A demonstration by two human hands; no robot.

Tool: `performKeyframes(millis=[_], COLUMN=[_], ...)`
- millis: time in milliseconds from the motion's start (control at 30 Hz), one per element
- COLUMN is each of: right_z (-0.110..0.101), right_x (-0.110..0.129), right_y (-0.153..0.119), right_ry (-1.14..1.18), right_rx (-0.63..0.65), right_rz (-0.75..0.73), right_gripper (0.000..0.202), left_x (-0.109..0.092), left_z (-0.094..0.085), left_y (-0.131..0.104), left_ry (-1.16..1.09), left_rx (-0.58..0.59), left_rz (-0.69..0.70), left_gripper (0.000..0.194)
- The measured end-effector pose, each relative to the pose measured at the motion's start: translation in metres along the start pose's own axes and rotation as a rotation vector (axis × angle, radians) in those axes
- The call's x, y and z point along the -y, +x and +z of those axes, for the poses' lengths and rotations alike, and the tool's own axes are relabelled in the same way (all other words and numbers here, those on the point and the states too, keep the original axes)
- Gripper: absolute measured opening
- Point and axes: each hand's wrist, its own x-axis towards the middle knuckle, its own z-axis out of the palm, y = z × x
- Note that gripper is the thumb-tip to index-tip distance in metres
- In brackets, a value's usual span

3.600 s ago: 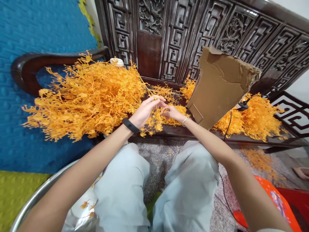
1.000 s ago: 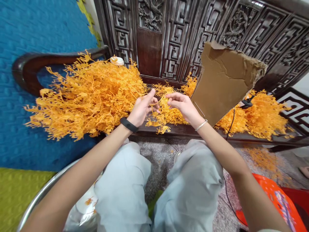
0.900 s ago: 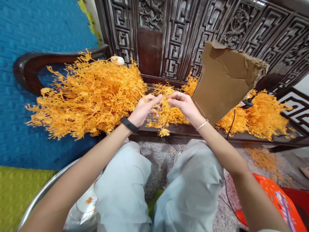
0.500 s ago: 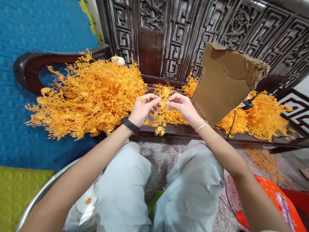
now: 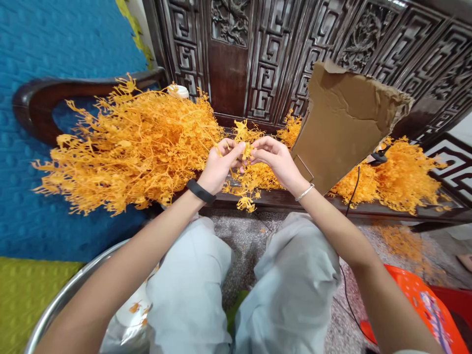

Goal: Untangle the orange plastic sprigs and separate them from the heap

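Note:
Between my two hands is a thin, branching orange plastic sprig point(image 5: 246, 150), pinched from both sides. My left hand point(image 5: 221, 164) is closed on it with thumb and fingers, a dark band round the wrist. Close by on the other side, my right hand point(image 5: 275, 160) pinches the same sprig at its fingertips; that wrist wears a silver bracelet. Part of the sprig hangs below the hands past the bench edge. A large heap of similar orange sprigs point(image 5: 136, 147) lies just left of my left hand. More orange pieces lie behind and under both hands.
A torn cardboard sheet point(image 5: 342, 123) leans upright on the dark wooden bench point(image 5: 275, 200), right of my hands. Another orange heap point(image 5: 405, 177) lies beyond it, near a black cable point(image 5: 354, 191). A metal basin point(image 5: 55, 305) stands lower left, a red-orange stool point(image 5: 424, 305) lower right.
My hands have come slightly closer together around the sprig, and its upper end now sticks up higher behind them. The view has shifted a little.

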Motion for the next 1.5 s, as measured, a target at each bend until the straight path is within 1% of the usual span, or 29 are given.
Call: performKeyframes(millis=[200, 267, 367, 433, 500, 567, 633, 733, 867, 967, 1067, 1200, 1267, 1400, 1500], right_z=[0.000, -0.001, -0.002, -0.001, 0.001, 0.003, 0.004, 0.005, 0.003, 0.001, -0.001, -0.004, -0.005, -0.004, -0.004], right_x=[0.001, 0.001, 0.003, 0.005, 0.007, 0.008, 0.007, 0.005, 0.003, 0.002, 0.004, 0.006, 0.005, 0.001, 0.001], right_y=[-0.003, -0.003, -0.004, -0.004, -0.005, -0.005, -0.004, -0.004, -0.005, -0.007, -0.008, -0.009, -0.010, -0.011, -0.012], right_ry=[-0.043, -0.044, -0.046, -0.066, -0.093, -0.112, -0.124, -0.137, -0.127, -0.117, -0.119, -0.130, -0.142, -0.166, -0.203], right_rx=[0.015, 0.011, -0.003, -0.014, -0.028, -0.043, -0.054, -0.051, -0.011, -0.002, -0.011, -0.019, 0.002, 0.047, 0.061], right_rz=[0.039, 0.029, -0.015, -0.032, -0.039, -0.052, -0.083, -0.134, -0.137, -0.137, -0.108, -0.051, -0.042, -0.027, -0.047], right_gripper=[0.031, 0.032, 0.030, 0.029, 0.029, 0.029, 0.025, 0.020, 0.016, 0.018, 0.017, 0.020, 0.024, 0.031, 0.032], left_x=[0.002, 0.001, -0.003, -0.005, -0.007, -0.008, -0.008, -0.007, -0.005, -0.007, -0.009, -0.011, -0.011, -0.011, -0.011], left_z=[-0.007, -0.009, -0.010, -0.010, -0.007, -0.004, -0.002, 0.000, -0.002, -0.004, -0.006, -0.006, -0.006, -0.005, -0.004], left_y=[0.000, -0.001, -0.002, -0.002, -0.002, -0.002, -0.001, 0.000, 0.000, -0.001, -0.003, -0.006, -0.007, -0.009, -0.009], left_ry=[0.079, 0.047, -0.064, -0.137, -0.193, -0.237, -0.257, -0.231, -0.210, -0.217, -0.173, -0.089, -0.086, -0.063, -0.063], left_rx=[0.052, 0.075, 0.101, 0.088, 0.050, 0.012, 0.000, 0.044, 0.066, 0.088, 0.128, 0.215, 0.256, 0.275, 0.271], left_rz=[0.044, 0.033, -0.025, -0.058, -0.090, -0.124, -0.135, -0.101, -0.084, -0.118, -0.145, -0.179, -0.172, -0.152, -0.139], left_gripper=[0.030, 0.029, 0.023, 0.016, 0.011, 0.011, 0.010, 0.008, 0.010, 0.011, 0.011, 0.015, 0.017, 0.020, 0.020])
